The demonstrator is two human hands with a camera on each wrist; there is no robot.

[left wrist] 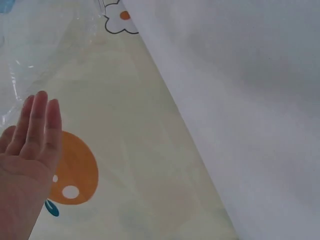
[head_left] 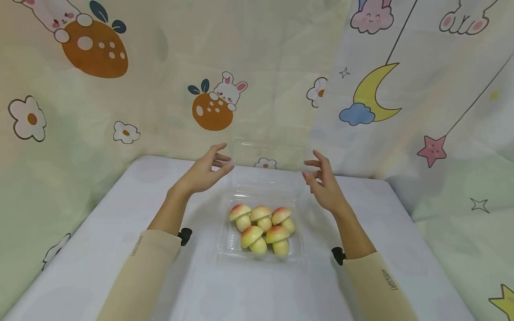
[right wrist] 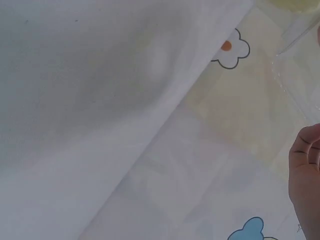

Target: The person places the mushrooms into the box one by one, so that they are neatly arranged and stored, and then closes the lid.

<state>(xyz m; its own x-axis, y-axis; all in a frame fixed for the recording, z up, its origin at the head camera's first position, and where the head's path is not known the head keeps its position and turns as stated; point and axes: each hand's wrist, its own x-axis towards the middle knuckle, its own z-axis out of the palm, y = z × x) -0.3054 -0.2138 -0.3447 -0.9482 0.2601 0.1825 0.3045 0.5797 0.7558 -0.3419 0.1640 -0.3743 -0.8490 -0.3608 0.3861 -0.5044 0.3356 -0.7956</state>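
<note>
On the white table (head_left: 120, 249), near its middle, sits a clear plastic box (head_left: 230, 243) with five small mushroom-shaped buns (head_left: 263, 227) inside, pink on the caps and pale yellow on the stems. Its transparent lid (head_left: 267, 156) stands up at the far side, almost upright against the curtain. The person's left hand (head_left: 205, 171) is raised just beside the left edge of this lid, with the fingers stretched and loosely spread, and it grips nothing; I cannot tell if the fingertips touch the plastic. From the left wrist view the fingers (left wrist: 37, 125) lie straight and side by side next to the clear plastic. The right hand (head_left: 325, 185) is lifted near the right edge of the lid, fingers relaxed and a little bent, also holding nothing. Both arms wear beige sleeves (head_left: 140, 267). Behind the table hangs a cartoon curtain (head_left: 96, 49) with rabbits, flowers, a yellow moon (head_left: 371, 93) and a pink star (head_left: 432, 150).
</note>
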